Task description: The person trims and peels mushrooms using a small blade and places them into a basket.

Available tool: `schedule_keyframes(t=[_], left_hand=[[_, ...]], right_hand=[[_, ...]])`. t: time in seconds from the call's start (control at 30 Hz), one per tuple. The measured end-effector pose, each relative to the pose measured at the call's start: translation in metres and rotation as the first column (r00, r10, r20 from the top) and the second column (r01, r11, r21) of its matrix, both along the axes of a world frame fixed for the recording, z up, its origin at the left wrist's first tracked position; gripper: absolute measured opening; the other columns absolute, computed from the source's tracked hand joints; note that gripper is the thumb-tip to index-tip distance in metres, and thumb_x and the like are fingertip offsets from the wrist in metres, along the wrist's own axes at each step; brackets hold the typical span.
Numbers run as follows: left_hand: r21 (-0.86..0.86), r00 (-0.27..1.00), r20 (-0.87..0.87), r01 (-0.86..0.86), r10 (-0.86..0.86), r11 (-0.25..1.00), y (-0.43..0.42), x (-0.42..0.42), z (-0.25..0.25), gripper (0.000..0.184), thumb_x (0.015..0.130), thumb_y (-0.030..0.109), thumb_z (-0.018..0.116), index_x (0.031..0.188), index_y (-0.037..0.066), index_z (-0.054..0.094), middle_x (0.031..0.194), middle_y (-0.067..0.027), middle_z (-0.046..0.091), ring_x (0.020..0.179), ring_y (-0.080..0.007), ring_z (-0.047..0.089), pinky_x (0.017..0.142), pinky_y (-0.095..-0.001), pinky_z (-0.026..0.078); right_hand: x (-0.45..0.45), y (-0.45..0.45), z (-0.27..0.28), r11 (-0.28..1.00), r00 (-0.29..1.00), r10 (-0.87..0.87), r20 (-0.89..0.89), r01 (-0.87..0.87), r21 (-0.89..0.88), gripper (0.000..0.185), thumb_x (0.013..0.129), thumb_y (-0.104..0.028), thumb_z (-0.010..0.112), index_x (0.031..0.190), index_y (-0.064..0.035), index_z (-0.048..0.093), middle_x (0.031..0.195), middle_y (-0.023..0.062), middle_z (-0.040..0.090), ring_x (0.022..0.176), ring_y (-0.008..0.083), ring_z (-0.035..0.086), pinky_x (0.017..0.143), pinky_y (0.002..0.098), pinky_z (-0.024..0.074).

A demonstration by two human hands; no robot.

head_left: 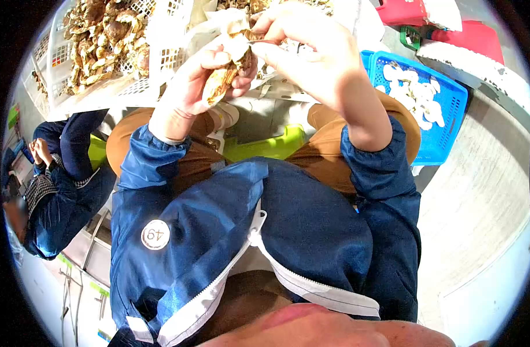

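The left hand (195,81) pinched the mushroom (218,85) in its fingers right of the crate (97,103), as if steadying it for the right hand (311,37), whose grip could not be told.

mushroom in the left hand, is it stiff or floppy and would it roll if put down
The mushroom is probably fairly stiff, as its brown end juts from the left hand without sagging. It may rock or roll on its side, given its long, rounded shape. Its rough-looking, streaked surface suggests it might not be very slippery.
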State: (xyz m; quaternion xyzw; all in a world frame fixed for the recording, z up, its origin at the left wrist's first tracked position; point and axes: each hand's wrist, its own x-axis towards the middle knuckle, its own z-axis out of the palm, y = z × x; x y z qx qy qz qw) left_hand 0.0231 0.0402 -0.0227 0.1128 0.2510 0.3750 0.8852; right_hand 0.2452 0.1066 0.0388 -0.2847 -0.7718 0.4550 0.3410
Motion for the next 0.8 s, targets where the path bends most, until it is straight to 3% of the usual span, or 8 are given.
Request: schedule_keyframes(t=[0.07,0.23,0.37,0.47,0.57,0.67,0.77,0.8], left_hand=[[0.042,0.992,-0.118,0.04,-0.035,0.998,0.002,0.001,0.003,0.051,0.089,0.023,0.064,0.132,0.004,0.046,0.096,-0.0092,0.059,0.076,-0.0149,0.06,0.059,-0.0241,0.05],[0.066,0.962,-0.269,0.063,-0.043,0.996,0.005,0.012,0.02,0.046,0.089,0.02,0.065,0.128,0.004,0.047,0.09,-0.008,0.06,0.071,-0.0119,0.06,0.054,-0.0221,0.048],[0.096,0.94,-0.323,0.15,-0.112,0.984,0.005,0.007,0.011,0.039,0.091,0.02,0.064,0.123,0.003,0.05,0.084,-0.0067,0.061,0.066,-0.0102,0.059,0.053,-0.0218,0.047],[0.061,0.945,-0.311,0.13,-0.105,0.99,0.005,0.008,0.013,0.036,0.093,0.021,0.064,0.121,0.002,0.051,0.085,-0.0073,0.061,0.066,-0.0101,0.059,0.053,-0.0216,0.047],[0.071,0.964,-0.255,0.097,-0.076,0.993,0.003,0.007,0.011,0.036,0.095,0.022,0.062,0.123,0.002,0.05,0.087,-0.0079,0.06,0.067,-0.0107,0.057,0.053,-0.0216,0.046],[0.07,0.991,-0.12,0.072,-0.063,0.995,0.004,0.007,0.012,0.039,0.096,0.025,0.058,0.125,0.001,0.049,0.088,-0.0089,0.057,0.069,-0.0115,0.054,0.051,-0.0217,0.042],[-0.009,0.996,0.073,0.041,-0.04,0.999,-0.001,0.004,0.004,0.043,0.096,0.029,0.055,0.127,0.0,0.048,0.089,-0.01,0.055,0.069,-0.0122,0.05,0.049,-0.0213,0.039],[-0.02,0.996,0.085,0.028,-0.026,0.999,-0.001,0.003,0.003,0.046,0.093,0.031,0.055,0.126,0.0,0.049,0.088,-0.0103,0.053,0.068,-0.0124,0.048,0.047,-0.0209,0.036]], right_hand=[[0.007,0.003,0.015,0.939,0.999,0.036,-0.038,-0.047,-0.339,0.011,0.085,-0.006,0.068,0.08,-0.0003,0.06,0.091,0.0118,0.063,0.085,0.0256,0.062,0.075,0.0336,0.051],[0.017,0.013,-0.013,0.984,0.979,0.156,-0.131,-0.166,-0.071,0.011,0.084,-0.006,0.068,0.08,0.0009,0.061,0.092,0.014,0.064,0.084,0.0254,0.063,0.073,0.0338,0.0504],[0.02,0.012,-0.005,0.983,0.989,0.142,0.034,-0.137,-0.125,0.011,0.083,-0.006,0.068,0.081,0.0009,0.06,0.09,0.013,0.064,0.083,0.0254,0.063,0.072,0.0347,0.0502],[0.014,0.007,-0.011,0.991,0.998,0.067,0.014,-0.065,-0.113,0.009,0.083,-0.007,0.067,0.083,0.0005,0.062,0.088,0.0123,0.064,0.08,0.0244,0.063,0.071,0.0352,0.0507],[0.001,-0.009,-0.036,0.939,0.98,-0.18,0.088,0.144,0.311,0.011,0.083,-0.014,0.071,0.091,-0.007,0.071,0.087,0.0105,0.069,0.074,0.0253,0.067,0.068,0.0354,0.0539],[0.0,-0.011,-0.047,0.809,0.972,-0.234,0.021,0.183,0.558,0.012,0.082,-0.013,0.071,0.092,-0.0059,0.07,0.092,0.0105,0.069,0.079,0.0271,0.067,0.07,0.0362,0.0558],[0.002,-0.005,-0.01,0.942,0.917,-0.293,0.269,0.325,-0.082,0.008,0.084,-0.007,0.066,0.084,0.0001,0.064,0.085,0.0113,0.064,0.079,0.0228,0.063,0.072,0.0341,0.0519],[0.004,0.002,-0.012,0.945,0.937,-0.32,0.136,0.325,-0.017,0.007,0.085,-0.007,0.066,0.084,0.0002,0.065,0.088,0.0112,0.064,0.081,0.0225,0.064,0.075,0.0327,0.053]])
